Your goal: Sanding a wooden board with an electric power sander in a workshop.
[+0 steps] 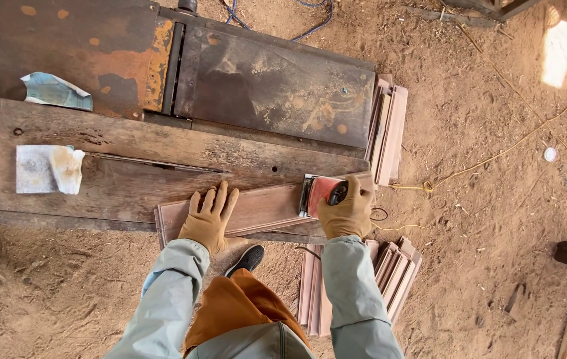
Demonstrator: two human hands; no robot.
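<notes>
Sanding is under way: the right hand [348, 211] has its grip closed on the sander [323, 193] at the board's [257, 209] far end; the left hand [209, 216] presses flat, open, on the board atop the bench [130, 179]. The next stroke needs steady, even pressure.

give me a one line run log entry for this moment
left hand flat on board | right hand grips red sander at board's end | board lies on workbench

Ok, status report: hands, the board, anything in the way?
Left hand flat on board. Right hand gripping red sander at board's right end. Nothing blocking the board.
</notes>
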